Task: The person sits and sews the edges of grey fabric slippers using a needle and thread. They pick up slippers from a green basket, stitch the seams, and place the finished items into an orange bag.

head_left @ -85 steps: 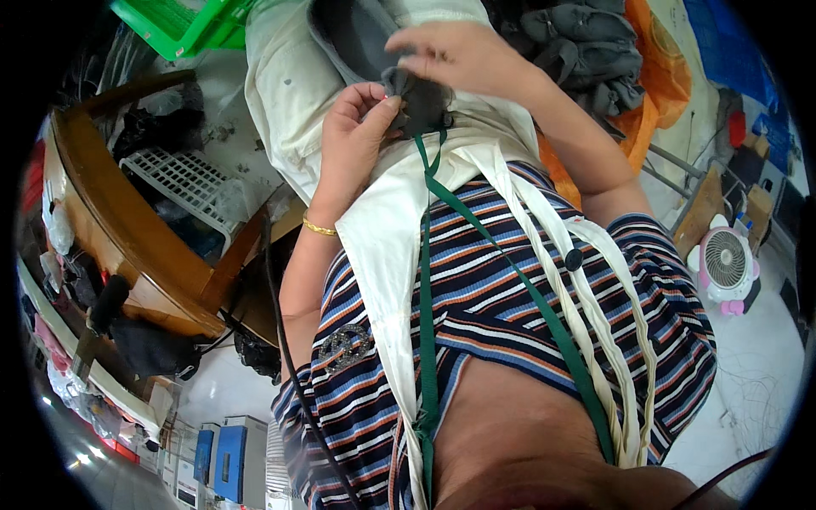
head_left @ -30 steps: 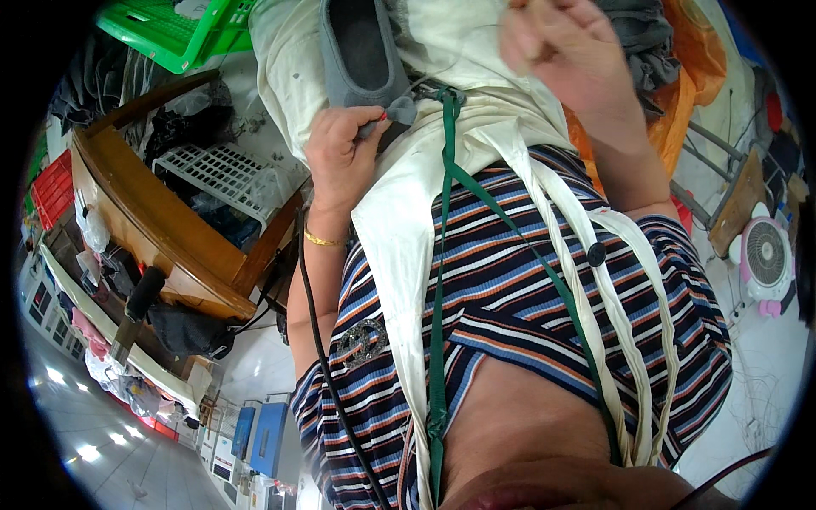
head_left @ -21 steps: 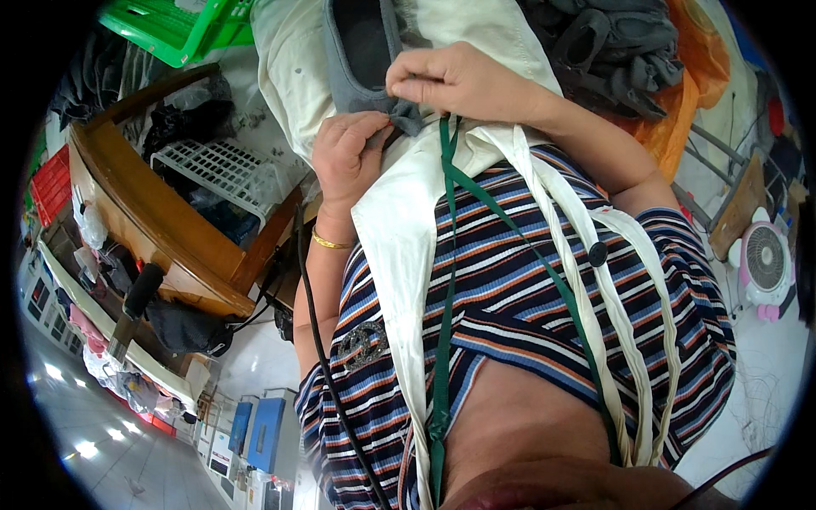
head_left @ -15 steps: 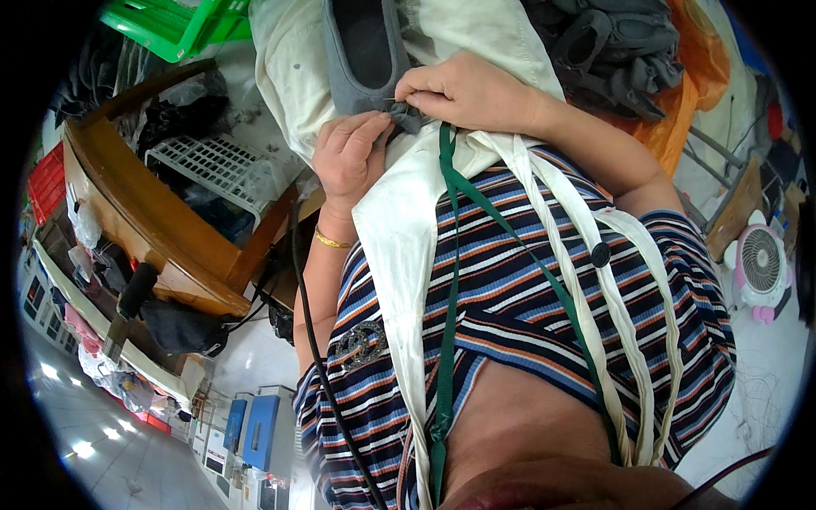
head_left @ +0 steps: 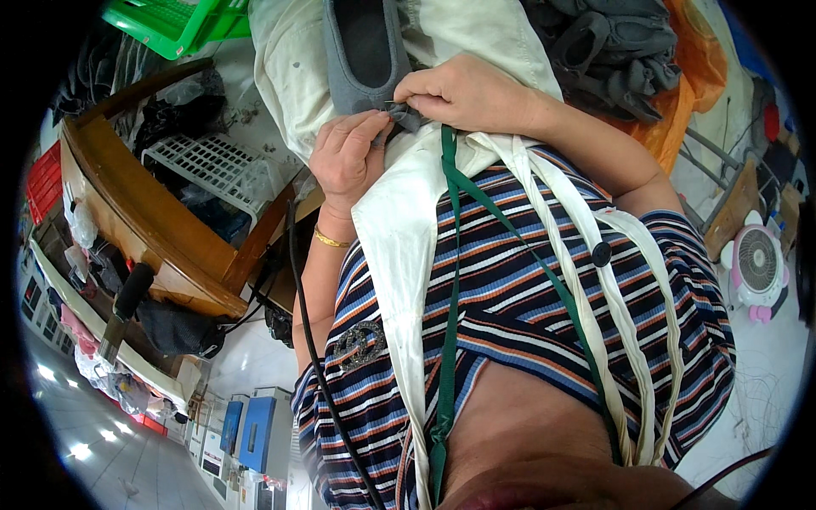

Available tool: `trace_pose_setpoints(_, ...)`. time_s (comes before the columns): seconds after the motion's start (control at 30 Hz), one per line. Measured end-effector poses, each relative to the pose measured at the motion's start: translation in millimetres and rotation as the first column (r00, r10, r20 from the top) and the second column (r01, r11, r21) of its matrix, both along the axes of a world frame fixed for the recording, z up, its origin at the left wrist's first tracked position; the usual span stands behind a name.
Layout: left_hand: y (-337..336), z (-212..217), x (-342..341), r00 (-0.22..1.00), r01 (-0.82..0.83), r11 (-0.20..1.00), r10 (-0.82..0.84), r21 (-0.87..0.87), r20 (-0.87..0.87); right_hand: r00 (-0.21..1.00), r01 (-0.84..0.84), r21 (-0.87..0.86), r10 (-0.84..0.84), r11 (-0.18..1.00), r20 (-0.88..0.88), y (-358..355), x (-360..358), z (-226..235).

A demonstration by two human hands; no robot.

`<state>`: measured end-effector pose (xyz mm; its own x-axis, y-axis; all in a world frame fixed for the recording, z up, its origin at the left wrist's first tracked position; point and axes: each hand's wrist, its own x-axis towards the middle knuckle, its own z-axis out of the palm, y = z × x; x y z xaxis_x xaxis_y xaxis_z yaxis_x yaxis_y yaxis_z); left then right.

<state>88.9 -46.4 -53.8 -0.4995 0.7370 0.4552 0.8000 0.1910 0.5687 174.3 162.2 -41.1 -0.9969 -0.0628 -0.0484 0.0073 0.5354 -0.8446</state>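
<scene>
A grey slipper-like shoe (head_left: pixel 365 81) lies across my lap, its dark opening facing up. At its near end sits a small grey fabric bow (head_left: pixel 406 117). My left hand (head_left: pixel 348 157) has its fingers bent and pinched on the bow's left side, by the shoe's edge. From the right, my right hand (head_left: pixel 467 93) reaches over with thumb and forefinger closed on a thin needle (head_left: pixel 390 102), whose shaft shows just above the bow. Thread, if any, is too fine to make out.
A heap of similar grey shoes (head_left: pixel 612 51) lies on orange cloth (head_left: pixel 697 59) at the far right. On the left are a curved wooden table (head_left: pixel 161 221), a white plastic basket (head_left: pixel 208 170) and a green crate (head_left: pixel 174 25). A small fan (head_left: pixel 759 259) stands at right.
My right hand's fingertips and the needle have shifted slightly beside the bow. My left hand keeps its pinch, and the shoe stays nearly in place.
</scene>
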Motion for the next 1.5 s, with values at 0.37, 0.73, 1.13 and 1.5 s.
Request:
trace_pose_setpoints(0.37,-0.2,-2.4,-0.2,0.998,-0.013,1.0,0.012,0.017,0.061,0.997,0.004,-0.102,0.003,0.995,0.077,-3.1,-7.8,-4.5)
trace_pose_setpoints(0.73,0.6,-6.7,4.6,0.993,-0.032,0.997,0.023,0.076,0.114,0.998,0.045,-0.062,-0.042,0.997,0.042,-13.7,-13.6,-12.1)
trace_pose_setpoints(1.13,1.6,-7.0,5.7,0.998,-0.026,0.999,0.028,0.034,-0.058,0.999,0.001,-0.05,0.001,0.999,0.046,-15.7,-24.2,-19.9)
trace_pose_setpoints(1.5,-0.7,2.4,7.3,0.972,-0.051,0.999,0.045,-0.016,-0.232,0.975,-0.134,0.3,0.18,0.944,-0.128,-17.2,-47.5,10.8)
